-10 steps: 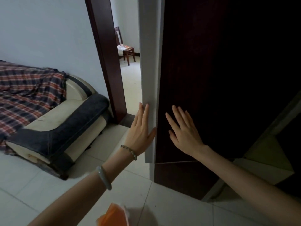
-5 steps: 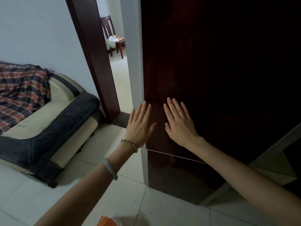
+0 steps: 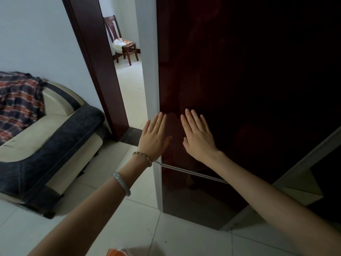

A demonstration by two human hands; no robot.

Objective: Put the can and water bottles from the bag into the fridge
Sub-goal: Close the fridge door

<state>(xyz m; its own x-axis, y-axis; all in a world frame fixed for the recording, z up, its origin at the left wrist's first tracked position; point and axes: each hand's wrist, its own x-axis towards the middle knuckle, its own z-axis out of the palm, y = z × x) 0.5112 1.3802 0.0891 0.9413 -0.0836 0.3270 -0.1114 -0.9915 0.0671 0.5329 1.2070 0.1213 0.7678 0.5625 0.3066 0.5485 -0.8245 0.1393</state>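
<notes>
The dark red fridge fills the right half of the head view, its upper door flush with the lower one. My left hand lies flat and open at the door's left edge, fingers spread, holding nothing. My right hand presses flat on the door front beside it, also empty. An orange corner of the bag shows at the bottom edge on the floor. No can or bottle is visible.
A cream and dark blue sofa with a plaid blanket stands at the left. A dark wooden door frame opens onto a room with a wooden chair. The floor is pale tile.
The upper fridge door has swung shut under both palms, its white edge narrowing from the first frame. Both hands stay flat on it; the view has shifted slightly.
</notes>
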